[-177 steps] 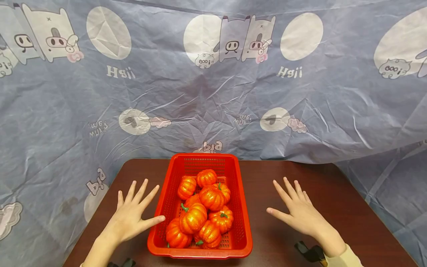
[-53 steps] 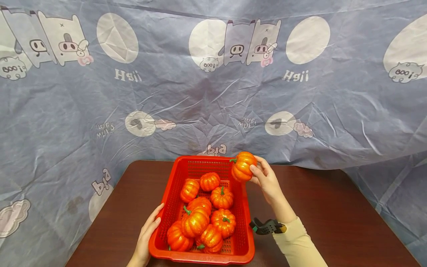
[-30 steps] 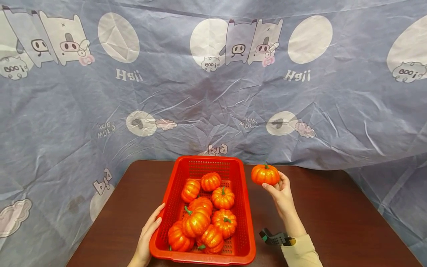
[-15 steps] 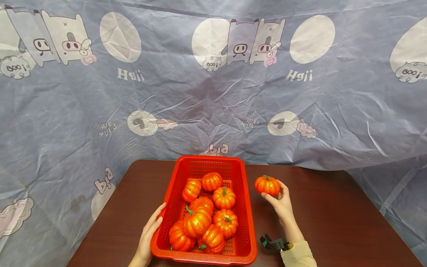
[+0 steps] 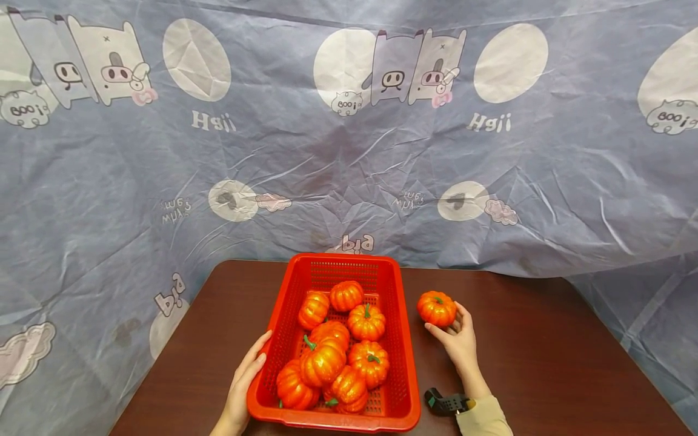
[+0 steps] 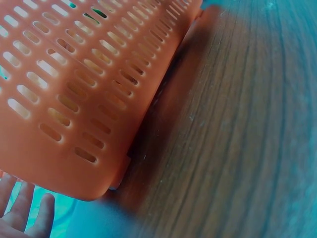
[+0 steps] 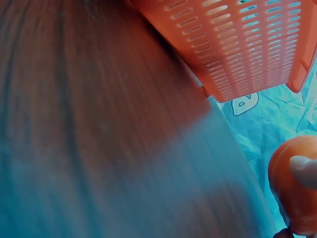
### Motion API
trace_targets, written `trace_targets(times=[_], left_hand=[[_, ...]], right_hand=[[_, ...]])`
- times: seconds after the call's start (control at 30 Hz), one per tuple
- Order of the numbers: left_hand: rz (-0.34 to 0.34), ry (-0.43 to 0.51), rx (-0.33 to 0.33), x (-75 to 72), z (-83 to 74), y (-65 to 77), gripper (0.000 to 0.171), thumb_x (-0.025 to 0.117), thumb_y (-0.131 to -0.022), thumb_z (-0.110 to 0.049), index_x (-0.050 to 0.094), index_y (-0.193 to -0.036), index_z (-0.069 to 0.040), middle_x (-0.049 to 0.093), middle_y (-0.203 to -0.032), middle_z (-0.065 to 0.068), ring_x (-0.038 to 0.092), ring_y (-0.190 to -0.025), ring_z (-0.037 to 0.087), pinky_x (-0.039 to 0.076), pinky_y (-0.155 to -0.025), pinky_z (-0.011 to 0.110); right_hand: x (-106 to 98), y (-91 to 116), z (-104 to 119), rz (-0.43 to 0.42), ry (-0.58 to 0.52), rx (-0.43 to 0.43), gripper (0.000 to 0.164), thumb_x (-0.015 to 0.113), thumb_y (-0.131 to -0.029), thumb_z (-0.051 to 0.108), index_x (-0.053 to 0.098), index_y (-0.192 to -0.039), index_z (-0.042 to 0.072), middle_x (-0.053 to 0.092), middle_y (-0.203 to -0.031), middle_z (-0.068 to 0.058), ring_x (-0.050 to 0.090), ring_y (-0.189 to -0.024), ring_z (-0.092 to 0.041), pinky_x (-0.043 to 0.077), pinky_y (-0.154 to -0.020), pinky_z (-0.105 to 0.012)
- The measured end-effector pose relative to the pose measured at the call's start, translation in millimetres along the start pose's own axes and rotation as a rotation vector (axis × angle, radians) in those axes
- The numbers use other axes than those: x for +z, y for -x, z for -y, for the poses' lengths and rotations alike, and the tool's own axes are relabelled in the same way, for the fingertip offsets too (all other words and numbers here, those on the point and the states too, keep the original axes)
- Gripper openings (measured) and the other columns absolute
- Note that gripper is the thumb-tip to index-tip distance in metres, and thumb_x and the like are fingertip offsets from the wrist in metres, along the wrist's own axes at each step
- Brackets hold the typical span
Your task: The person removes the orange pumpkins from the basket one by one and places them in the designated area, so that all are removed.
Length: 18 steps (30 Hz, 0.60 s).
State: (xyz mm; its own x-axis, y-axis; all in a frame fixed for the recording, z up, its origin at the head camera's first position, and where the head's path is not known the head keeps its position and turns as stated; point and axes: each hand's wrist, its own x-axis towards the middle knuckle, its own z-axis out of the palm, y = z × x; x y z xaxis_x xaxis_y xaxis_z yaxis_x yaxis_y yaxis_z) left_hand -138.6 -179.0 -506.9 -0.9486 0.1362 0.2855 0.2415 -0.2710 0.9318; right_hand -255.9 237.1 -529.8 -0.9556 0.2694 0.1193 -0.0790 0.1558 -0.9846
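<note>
A small orange toy pumpkin [image 5: 436,309] with a green stem is at the table's right half, beside the basket. My right hand [image 5: 462,345] holds it from the right and near side, thumb in front and fingers behind. In the right wrist view the thumb [image 7: 304,171] lies on the pumpkin [image 7: 285,188]. Several like pumpkins [image 5: 323,361] lie heaped in a red plastic basket [image 5: 332,420]. Along the basket's left side rests my left hand [image 5: 243,381], fingers nearly straight at the rim. The left wrist view shows its fingers [image 6: 22,206] by the perforated basket wall [image 6: 44,166].
The dark brown wooden table [image 5: 523,351] extends to both sides of the basket. A grey-blue cartoon-printed cloth [image 5: 338,151] hangs behind the table and at its sides. A black strap device [image 5: 444,402] sits at the right wrist.
My right hand lifted a pumpkin from the basket, carried it right over the rim, and lowered it toward the table. My left hand came to the basket's left side and stayed there.
</note>
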Motion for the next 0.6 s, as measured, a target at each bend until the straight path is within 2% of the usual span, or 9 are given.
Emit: trace_targets(times=[0.3, 0.47, 0.6], left_hand=[[-0.004, -0.008, 0.001, 0.7, 0.9, 0.6, 0.046, 0.027, -0.103, -0.014, 0.022, -0.147, -0.001, 0.02, -0.149, 0.025, 0.038, -0.128, 0.015, 0.036, -0.099, 0.022], [-0.013, -0.008, 0.003, 0.0, 1.0, 0.7, 0.046, 0.027, -0.103, -0.014, 0.022, -0.147, -0.001, 0.024, -0.149, 0.022, 0.039, -0.127, 0.014, 0.036, -0.099, 0.021], [-0.018, -0.008, -0.001, 0.1, 0.9, 0.3, 0.046, 0.028, -0.103, -0.015, 0.022, -0.147, -0.001, 0.024, -0.149, 0.021, 0.039, -0.127, 0.015, 0.036, -0.099, 0.021]], right_hand=[[-2.7, -0.8, -10.7, -0.012, 0.094, -0.033, 0.094, 0.081, -0.072, 0.008, 0.023, -0.145, 0.002, 0.035, -0.14, -0.023, 0.045, -0.12, -0.036, 0.037, -0.075, -0.002], [-0.3, -3.2, -14.4, -0.044, 0.178, -0.03, 0.092, 0.084, -0.071, 0.017, 0.028, -0.144, 0.006, 0.04, -0.138, -0.02, 0.049, -0.117, -0.033, 0.039, -0.075, -0.004], [2.7, -6.2, -15.2, -0.08, 0.224, -0.047, 0.092, 0.085, -0.07, 0.02, 0.03, -0.143, 0.006, 0.043, -0.136, -0.02, 0.052, -0.112, -0.032, 0.038, -0.07, -0.002]])
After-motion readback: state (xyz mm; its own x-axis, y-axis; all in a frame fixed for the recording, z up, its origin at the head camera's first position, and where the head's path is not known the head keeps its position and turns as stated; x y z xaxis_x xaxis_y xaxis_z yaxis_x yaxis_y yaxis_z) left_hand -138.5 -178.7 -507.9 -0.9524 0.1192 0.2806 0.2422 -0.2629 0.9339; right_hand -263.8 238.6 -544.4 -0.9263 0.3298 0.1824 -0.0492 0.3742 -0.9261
